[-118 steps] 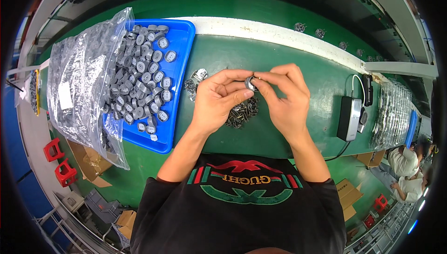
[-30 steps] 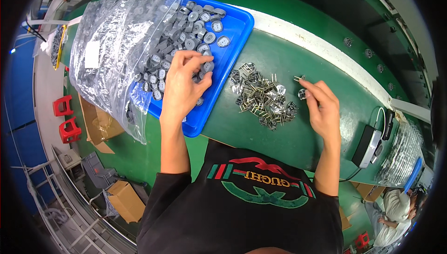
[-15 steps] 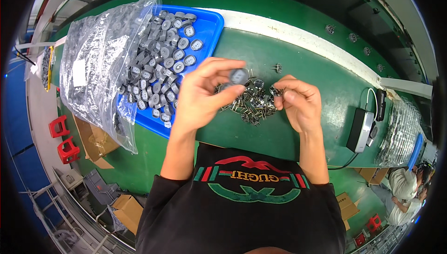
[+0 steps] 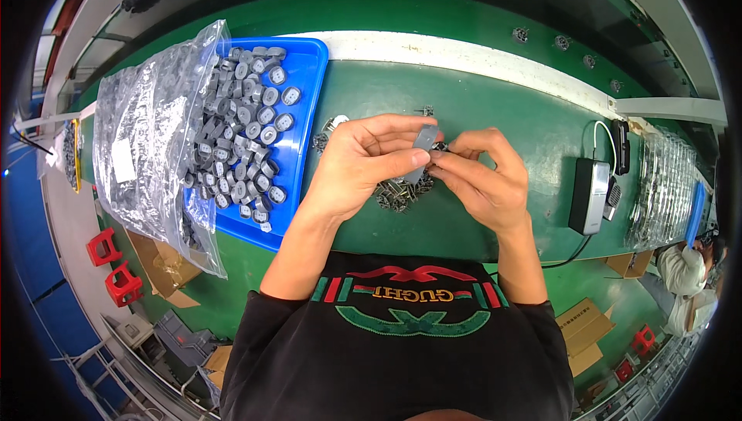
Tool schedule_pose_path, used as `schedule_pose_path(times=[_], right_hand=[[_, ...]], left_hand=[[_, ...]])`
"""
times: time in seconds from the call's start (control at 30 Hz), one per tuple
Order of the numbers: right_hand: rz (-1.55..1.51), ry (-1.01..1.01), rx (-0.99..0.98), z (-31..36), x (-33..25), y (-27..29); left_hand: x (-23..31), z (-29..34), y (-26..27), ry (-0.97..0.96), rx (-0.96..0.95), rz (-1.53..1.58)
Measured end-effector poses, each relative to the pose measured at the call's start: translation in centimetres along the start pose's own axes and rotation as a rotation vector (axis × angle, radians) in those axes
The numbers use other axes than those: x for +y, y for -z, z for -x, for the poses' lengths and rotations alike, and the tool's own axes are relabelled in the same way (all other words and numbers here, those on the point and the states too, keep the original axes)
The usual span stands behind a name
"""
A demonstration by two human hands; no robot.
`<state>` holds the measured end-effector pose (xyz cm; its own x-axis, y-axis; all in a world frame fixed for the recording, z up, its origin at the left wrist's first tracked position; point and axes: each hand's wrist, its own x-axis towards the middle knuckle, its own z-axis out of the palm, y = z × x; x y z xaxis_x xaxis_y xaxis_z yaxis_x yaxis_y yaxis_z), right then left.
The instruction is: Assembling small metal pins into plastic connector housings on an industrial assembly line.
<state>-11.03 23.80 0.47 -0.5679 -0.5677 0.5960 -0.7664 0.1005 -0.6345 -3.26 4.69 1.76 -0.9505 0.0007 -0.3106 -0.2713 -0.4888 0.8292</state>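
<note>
My left hand point(image 4: 359, 160) pinches a grey round plastic cap point(image 4: 424, 137), tilted on edge between thumb and fingers. Close against its right side, my right hand point(image 4: 487, 178) grips a small metal-and-black part with thin pins point(image 4: 440, 147), mostly covered by the fingertips. The two pieces are touching or nearly so; I cannot tell which. Under both hands lies a heap of similar pinned parts point(image 4: 396, 195) on the green table. A single pinned part point(image 4: 426, 111) lies just beyond the fingers, and a few pieces point(image 4: 323, 141) show behind my left hand.
At the left, a blue tray point(image 4: 315, 73) carries many grey round caps point(image 4: 239, 123) spilling from a clear plastic bag point(image 4: 147, 127). To the right stand a silver-and-black box point(image 4: 589, 197) with a cable and another clear bag point(image 4: 665, 189). Several pinned parts point(image 4: 562, 42) lie beyond the white ledge point(image 4: 433, 54).
My hands have come together, bringing the grey cap up to the pinned part. The cap is now turned on edge. The view has shifted slightly.
</note>
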Motion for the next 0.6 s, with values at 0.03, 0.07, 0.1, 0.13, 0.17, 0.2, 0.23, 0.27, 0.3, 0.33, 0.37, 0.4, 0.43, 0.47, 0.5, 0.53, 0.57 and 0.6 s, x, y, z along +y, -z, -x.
schedule_pose_path(times=[0.03,0.07,0.1,0.13,0.17,0.2,0.23,0.27,0.3,0.33,0.37,0.4,0.43,0.47,0.5,0.53,0.57,0.6], right_hand=[[-0.023,0.000,-0.023,-0.1,0.2,0.5],[-0.047,0.001,-0.046,-0.2,0.3,0.9],[-0.071,0.002,-0.070,-0.3,0.3,1.3],[-0.101,-0.025,-0.043,-0.2,0.3,1.6],[-0.131,-0.052,-0.016,-0.1,0.0,1.9],[-0.162,-0.079,0.011,-0.1,-0.1,2.1],[-0.129,-0.086,0.020,-0.2,-0.3,2.2],[-0.097,-0.093,0.029,-0.5,-0.6,2.4],[-0.065,-0.100,0.038,-0.8,-0.9,2.6],[-0.042,-0.111,0.036,-1.1,-1.3,2.7],[-0.020,-0.123,0.034,-1.4,-1.8,2.6],[0.002,-0.134,0.032,-1.7,-2.2,2.6],[0.022,-0.123,0.022,-1.9,-2.4,2.5],[0.042,-0.111,0.011,-2.2,-2.4,2.5],[0.061,-0.099,0.001,-2.3,-2.4,2.5],[0.057,-0.093,-0.007,-2.5,-2.4,2.5],[0.054,-0.088,-0.016,-2.6,-2.4,2.6],[0.050,-0.083,-0.024,-2.7,-2.3,2.6]], left_hand=[[0.0,-0.1,-0.1,0.000,-0.014,0.039],[-0.1,-0.2,-0.1,-0.001,-0.028,0.078],[-0.1,-0.2,-0.2,-0.002,-0.041,0.117],[0.1,-0.1,-0.4,-0.008,-0.005,0.085],[0.4,0.0,-0.8,-0.014,0.033,0.053],[0.6,0.0,-1.1,-0.020,0.071,0.021],[0.5,0.1,-1.0,-0.100,0.094,-0.160],[0.3,0.1,-1.0,-0.179,0.116,-0.341],[0.1,0.1,-0.9,-0.257,0.137,-0.524],[0.1,0.2,-1.0,-0.277,0.171,-0.660],[0.4,0.4,-1.3,-0.292,0.167,-0.734],[1.1,0.8,-1.9,-0.308,0.163,-0.809],[1.6,1.0,-2.3,-0.328,0.156,-0.883],[1.7,1.0,-2.5,-0.315,0.137,-0.866],[1.9,1.1,-2.7,-0.302,0.119,-0.850],[2.0,1.2,-2.8,-0.288,0.105,-0.836],[2.1,1.3,-2.9,-0.275,0.091,-0.821],[2.2,1.3,-2.9,-0.282,0.076,-0.819]])
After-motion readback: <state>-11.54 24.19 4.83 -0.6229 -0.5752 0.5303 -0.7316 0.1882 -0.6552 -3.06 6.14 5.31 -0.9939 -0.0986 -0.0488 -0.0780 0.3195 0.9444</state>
